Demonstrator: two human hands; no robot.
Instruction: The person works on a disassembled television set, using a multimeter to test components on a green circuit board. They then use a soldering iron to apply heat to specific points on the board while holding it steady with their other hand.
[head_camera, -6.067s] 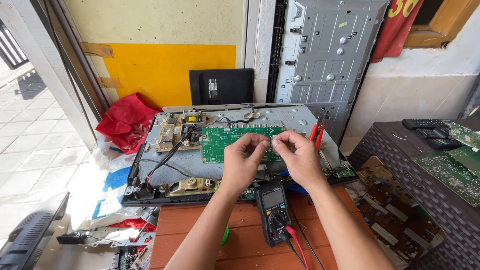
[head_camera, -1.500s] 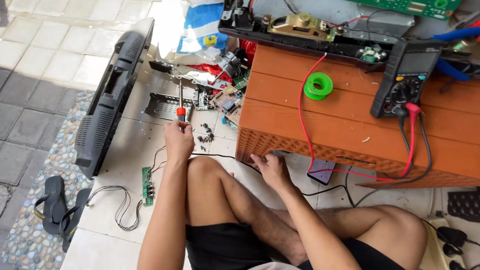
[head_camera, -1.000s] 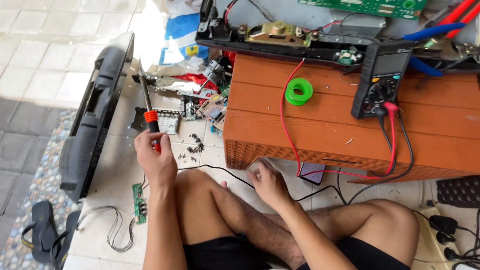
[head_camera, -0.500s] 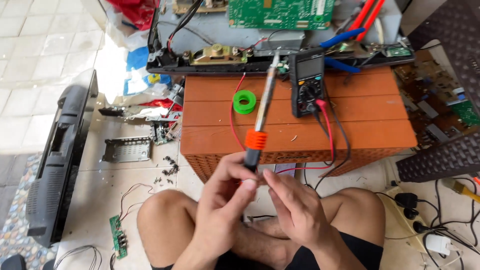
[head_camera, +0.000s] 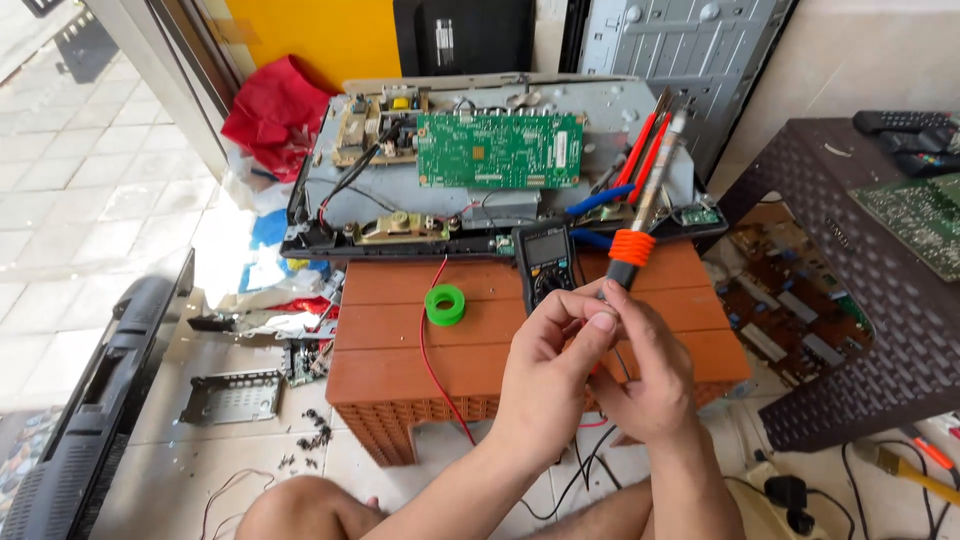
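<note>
Opened flat-panel chassis (head_camera: 480, 215) lying back-up on the floor past the bench, rear cover off, green circuit board (head_camera: 500, 150) and the boards beside it exposed. Judged: disassembly done, board-level work not yet begun, since nothing touches any board.

Brown slatted bench (head_camera: 480, 340) just in front of the chassis, carrying a multimeter (head_camera: 545, 265) with a red lead trailing off the front edge, and a green solder spool (head_camera: 445, 304) lying flat, apart from the meter.

Soldering iron (head_camera: 640, 215) lifted clear of the bench, above its right part. Long axis steep, leaning slightly right: tip up and away toward the chassis, orange collar just above the grip, handle end down toward the body. Tip near the red-handled tools (head_camera: 640, 150) in view; contact cannot be told.

Left hand (head_camera: 545, 385) and right hand (head_camera: 645, 375) pressed together round the lower handle, fingers (head_camera: 590, 325) closed on it.
</note>
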